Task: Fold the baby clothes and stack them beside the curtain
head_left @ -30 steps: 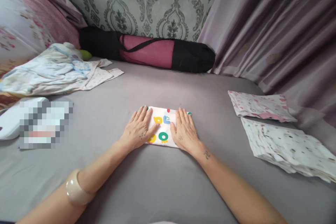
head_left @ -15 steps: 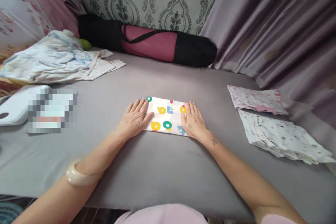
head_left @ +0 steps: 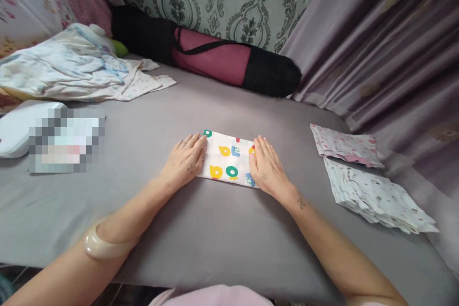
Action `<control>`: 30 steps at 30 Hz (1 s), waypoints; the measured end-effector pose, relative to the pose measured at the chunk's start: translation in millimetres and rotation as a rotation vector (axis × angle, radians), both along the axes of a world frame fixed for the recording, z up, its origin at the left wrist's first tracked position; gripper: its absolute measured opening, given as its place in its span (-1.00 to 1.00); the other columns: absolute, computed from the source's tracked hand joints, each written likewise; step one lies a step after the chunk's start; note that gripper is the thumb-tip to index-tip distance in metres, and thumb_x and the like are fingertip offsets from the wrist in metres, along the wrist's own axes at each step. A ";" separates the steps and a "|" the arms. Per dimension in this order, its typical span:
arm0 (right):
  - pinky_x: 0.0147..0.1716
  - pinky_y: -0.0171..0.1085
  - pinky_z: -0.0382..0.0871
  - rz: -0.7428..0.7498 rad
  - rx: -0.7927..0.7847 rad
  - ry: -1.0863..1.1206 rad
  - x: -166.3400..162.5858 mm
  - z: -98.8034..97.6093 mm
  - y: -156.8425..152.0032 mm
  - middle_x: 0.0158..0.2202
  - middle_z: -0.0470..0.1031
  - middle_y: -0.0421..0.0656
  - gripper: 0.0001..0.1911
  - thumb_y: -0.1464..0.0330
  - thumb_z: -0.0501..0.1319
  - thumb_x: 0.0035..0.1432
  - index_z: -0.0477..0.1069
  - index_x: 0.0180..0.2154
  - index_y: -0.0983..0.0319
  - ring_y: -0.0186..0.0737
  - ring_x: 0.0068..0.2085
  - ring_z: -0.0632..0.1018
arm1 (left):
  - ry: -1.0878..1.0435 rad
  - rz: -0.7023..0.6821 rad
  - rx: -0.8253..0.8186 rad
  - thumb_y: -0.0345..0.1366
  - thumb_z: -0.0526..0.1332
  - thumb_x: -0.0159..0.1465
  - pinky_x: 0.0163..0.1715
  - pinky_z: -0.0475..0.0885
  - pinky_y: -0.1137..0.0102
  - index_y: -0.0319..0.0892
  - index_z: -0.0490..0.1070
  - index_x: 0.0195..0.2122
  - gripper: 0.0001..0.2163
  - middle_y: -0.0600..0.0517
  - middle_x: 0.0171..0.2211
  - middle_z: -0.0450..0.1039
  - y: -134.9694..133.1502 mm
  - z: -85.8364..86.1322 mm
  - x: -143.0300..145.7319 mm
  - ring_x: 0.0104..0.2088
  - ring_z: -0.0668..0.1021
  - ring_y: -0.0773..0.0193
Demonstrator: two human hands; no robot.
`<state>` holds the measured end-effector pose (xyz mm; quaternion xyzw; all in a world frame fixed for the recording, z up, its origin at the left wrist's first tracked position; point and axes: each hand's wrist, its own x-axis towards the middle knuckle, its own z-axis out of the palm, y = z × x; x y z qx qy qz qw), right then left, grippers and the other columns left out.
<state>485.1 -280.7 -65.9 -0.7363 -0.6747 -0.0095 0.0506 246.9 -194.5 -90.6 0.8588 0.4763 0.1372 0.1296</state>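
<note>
A white folded cloth (head_left: 225, 155) printed with yellow, green and blue letter shapes lies flat on the grey sheet in front of me. My left hand (head_left: 185, 159) rests at its left edge, fingers stretched out and close together, thumb tucked out of sight. Over the right end of the cloth lies my right hand (head_left: 267, 165), its fingers extended and pointing away from me. Both palms face down or slightly inward, and neither hand grips anything.
Two folded cloths, one with pink prints (head_left: 346, 146) and one with small dark prints (head_left: 378, 196), lie at the right. Loose baby clothes (head_left: 68, 67) are heaped at the left, near a white object (head_left: 25, 129) and a blurred flat item (head_left: 68, 141). A black-and-pink long bag (head_left: 215, 60) lies along the wall.
My left hand has turned more onto its side, and its thumb has left the cloth's top. My right hand stays at the right end, moved only slightly. The camera view has tilted a little.
</note>
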 end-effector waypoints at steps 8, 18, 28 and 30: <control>0.37 0.06 -0.11 0.017 -0.046 0.084 8.2 -38.9 8.0 0.43 -0.06 0.13 -0.33 0.22 -0.21 0.38 -0.06 0.39 0.46 -0.03 0.43 -0.01 | 0.031 -0.043 0.021 -0.17 -0.07 0.42 0.29 0.16 0.00 -0.15 0.26 0.24 -0.58 -0.16 0.30 0.24 0.2 -4.0 -2.9 0.33 0.23 -0.05; 0.37 -0.01 -0.08 0.004 -0.174 0.039 4.7 -19.2 11.7 0.42 -0.07 0.19 -0.30 0.20 -0.21 0.39 -0.03 0.36 0.55 0.03 0.42 0.01 | 0.084 -0.049 0.046 -0.27 -0.11 0.42 0.23 0.24 0.05 -0.14 0.31 0.18 -0.62 -0.17 0.23 0.31 1.0 0.3 -3.8 0.28 0.29 -0.06; 0.38 -0.01 -0.18 0.188 -0.096 0.074 -31.3 -9.6 27.5 0.44 -0.10 0.03 -0.34 0.17 -0.25 0.42 0.01 0.38 0.39 -0.06 0.44 -0.05 | 0.041 -0.040 0.082 -0.35 -0.06 0.40 0.17 0.31 0.00 -0.15 0.36 0.14 -0.64 -0.22 0.16 0.36 1.6 -0.7 -6.2 0.24 0.32 -0.09; 0.38 0.01 -0.22 0.199 -0.091 0.061 -34.0 -21.5 29.2 0.44 -0.09 0.02 -0.35 0.18 -0.24 0.42 0.00 0.39 0.38 -0.06 0.44 -0.05 | 0.050 -0.034 0.093 -0.37 -0.04 0.38 0.17 0.31 0.01 -0.16 0.38 0.13 -0.64 -0.23 0.15 0.36 1.7 -0.8 -6.4 0.24 0.32 -0.10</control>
